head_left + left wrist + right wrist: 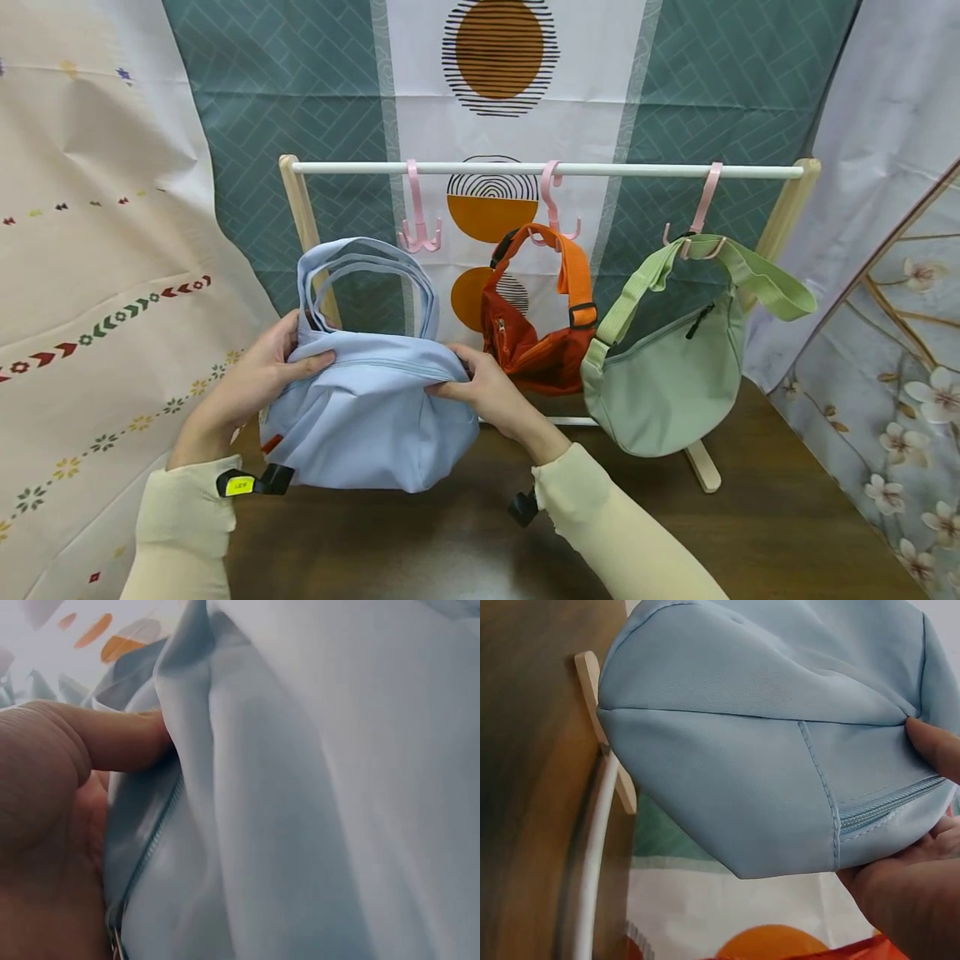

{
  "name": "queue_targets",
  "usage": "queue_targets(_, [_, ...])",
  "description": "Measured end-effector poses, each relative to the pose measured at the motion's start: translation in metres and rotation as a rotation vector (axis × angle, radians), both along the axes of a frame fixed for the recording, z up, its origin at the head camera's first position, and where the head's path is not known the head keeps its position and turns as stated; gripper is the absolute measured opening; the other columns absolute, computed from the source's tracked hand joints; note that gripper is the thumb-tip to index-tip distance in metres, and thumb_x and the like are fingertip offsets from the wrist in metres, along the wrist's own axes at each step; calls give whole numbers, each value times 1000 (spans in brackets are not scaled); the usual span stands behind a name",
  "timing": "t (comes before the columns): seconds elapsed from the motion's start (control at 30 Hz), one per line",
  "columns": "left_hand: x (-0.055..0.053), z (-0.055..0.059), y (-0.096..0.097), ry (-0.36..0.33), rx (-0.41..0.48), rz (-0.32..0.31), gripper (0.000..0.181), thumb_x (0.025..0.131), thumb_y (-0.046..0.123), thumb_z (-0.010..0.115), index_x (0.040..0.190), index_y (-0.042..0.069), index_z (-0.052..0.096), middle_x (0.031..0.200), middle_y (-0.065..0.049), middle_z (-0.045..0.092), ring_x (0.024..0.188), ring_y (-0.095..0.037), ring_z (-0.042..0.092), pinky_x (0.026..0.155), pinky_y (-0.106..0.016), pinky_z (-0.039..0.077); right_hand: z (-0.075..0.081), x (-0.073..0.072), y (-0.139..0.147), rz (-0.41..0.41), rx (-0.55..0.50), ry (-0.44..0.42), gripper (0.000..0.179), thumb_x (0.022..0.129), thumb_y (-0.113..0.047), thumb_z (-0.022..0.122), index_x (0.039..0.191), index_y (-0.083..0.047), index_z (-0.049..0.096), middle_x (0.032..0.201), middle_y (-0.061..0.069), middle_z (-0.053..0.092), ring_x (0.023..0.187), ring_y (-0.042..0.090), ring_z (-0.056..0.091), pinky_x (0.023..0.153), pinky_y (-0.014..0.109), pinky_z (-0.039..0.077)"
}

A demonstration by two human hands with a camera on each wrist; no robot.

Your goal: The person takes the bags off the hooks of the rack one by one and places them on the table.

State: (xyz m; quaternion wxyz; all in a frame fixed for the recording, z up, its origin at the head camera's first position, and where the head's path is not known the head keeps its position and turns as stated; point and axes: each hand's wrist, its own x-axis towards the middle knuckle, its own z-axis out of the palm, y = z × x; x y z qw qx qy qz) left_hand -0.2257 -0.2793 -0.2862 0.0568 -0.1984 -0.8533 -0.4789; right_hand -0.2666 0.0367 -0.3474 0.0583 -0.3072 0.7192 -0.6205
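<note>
Between hands [258, 371] [495, 392], creased pale-blue bag [367, 425]

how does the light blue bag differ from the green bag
The light blue bag is held by the left hand and right hand, while the green bag hangs from a pink hook. The light blue bag looks creased and boxy; the green bag is smoother, with a rounded bottom. The light blue bag has slim looped handles, the green bag a wide strap. Both have a zipper.
</note>
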Motion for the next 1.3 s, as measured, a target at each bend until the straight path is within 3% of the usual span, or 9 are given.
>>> queue_targets(0.2, [0, -9, -6, -29, 6, 34, 52, 102, 16, 67, 143, 0, 39, 118, -6, 63, 100, -13, 64, 85, -22, 50, -9, 2, -8, -2, 0, -28, 50, 93, -10, 77, 140, -6, 60, 130, 8, 64, 114, 22, 59, 103, 41, 49])
queue_targets(0.4, [-2, -19, -9, 49, -3, 114, 48, 100, 11, 70, 140, -3, 46, 113, -1, 63, 98, -8, 62, 84, -20, 47, -15, 9, -16, -2, -1, -57, 46, 94, -13, 76, 137, -6, 61, 125, 7, 65, 110, 20, 60, 100, 40, 51])
queue_targets(0.5, [-2, -25, -7, 68, 1, 165, 44, 98, 7, 71, 135, -5, 50, 111, -4, 64, 95, -6, 61, 83, -19, 46, -20, 9, -21, -3, -19, -92, 46, 94, -13, 76, 137, -6, 62, 124, 6, 65, 108, 20, 61, 100, 39, 51])
queue_targets(0.63, [0, -33, -1, 21, 6, 244, 45, 98, 5, 70, 136, -8, 50, 114, -14, 65, 93, -5, 58, 82, -17, 44, -30, 7, -26, -10, -31, -151, 44, 94, -13, 76, 135, -7, 62, 123, 4, 66, 108, 20, 60, 101, 40, 51])
queue_targets(0.8, [2, -42, 1, -65, -9, 308, 49, 101, 8, 67, 142, -8, 45, 127, -24, 61, 100, -14, 55, 88, -25, 42, -45, 6, -34, -11, -69, -213, 40, 94, -12, 76, 132, -6, 64, 120, 4, 66, 106, 20, 60, 100, 40, 50])
queue_targets(0.97, [3, -52, -4, -105, -29, 312, 50, 101, 7, 65, 143, -9, 43, 130, -27, 59, 103, -17, 54, 89, -25, 41, -63, 5, -42, -5, -98, -261, 39, 94, -12, 76, 131, -7, 64, 119, 2, 66, 105, 18, 61, 96, 34, 50])
queue_targets(1.17, [0, -60, -12, -100, -60, 269, 45, 100, 8, 69, 135, -9, 48, 121, -21, 62, 101, -16, 55, 84, -19, 42, -76, 7, -46, 5, -120, -301, 40, 93, -9, 76, 130, -3, 63, 119, 4, 66, 104, 16, 61, 95, 31, 49])
queue_targets(1.3, [0, -62, -14, -115, -74, 260, 43, 99, 10, 69, 133, -7, 49, 118, -18, 61, 103, -22, 56, 87, -25, 43, -83, 8, -48, 13, -126, -319, 41, 93, -8, 76, 131, -2, 62, 119, 4, 66, 105, 16, 61, 96, 31, 49])
